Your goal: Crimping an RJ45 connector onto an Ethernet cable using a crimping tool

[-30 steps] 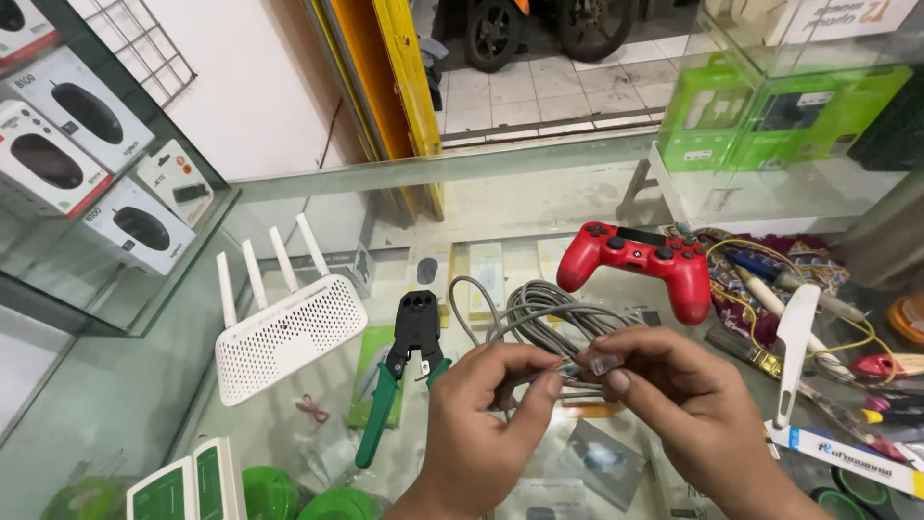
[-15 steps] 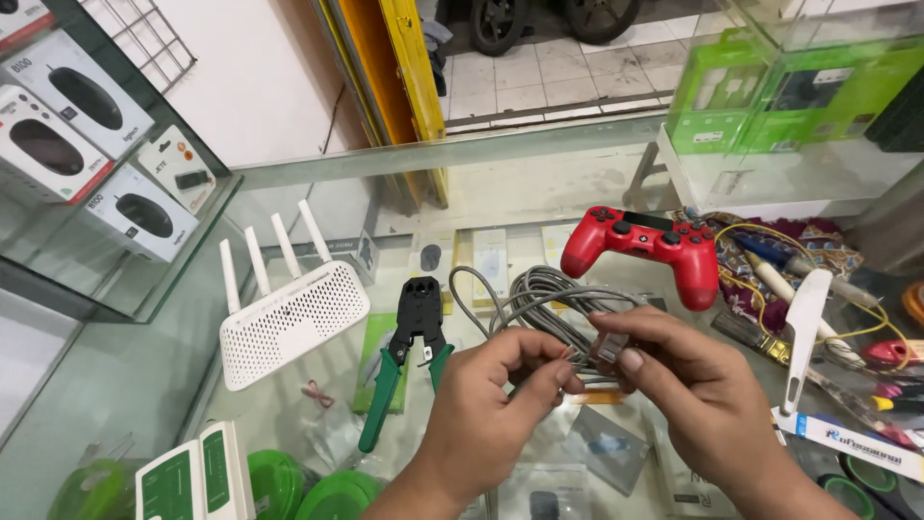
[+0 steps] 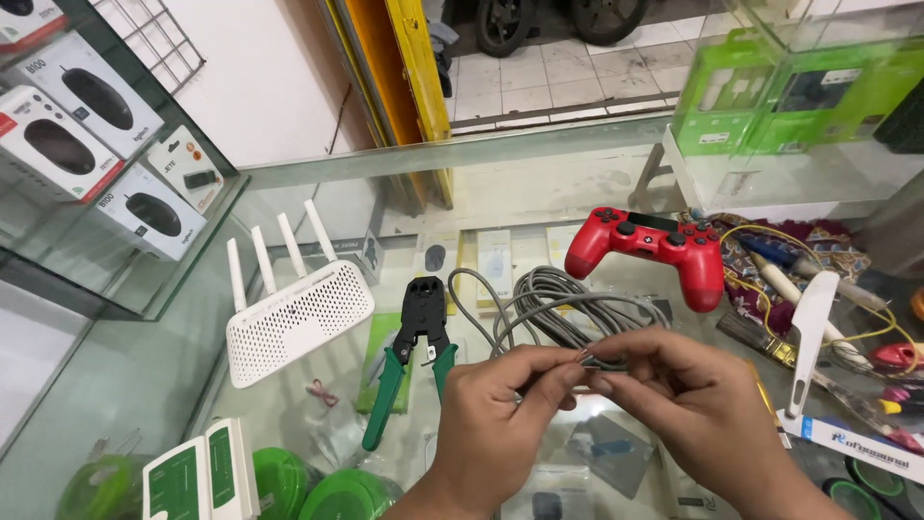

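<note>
Both hands meet over the glass surface [image 3: 577, 193]: the left hand [image 3: 500, 424] and the right hand [image 3: 693, 414] each pinch the free end of the grey cable [image 3: 568, 308] between thumb and fingers [image 3: 553, 371], while its coil lies just behind them. To handle the end well, it seems best to keep the two pinches close together so the short stretch between them stays straight. The green-handled crimping tool [image 3: 414, 356] lies near the left hand, beside the white router [image 3: 298, 318].
</note>
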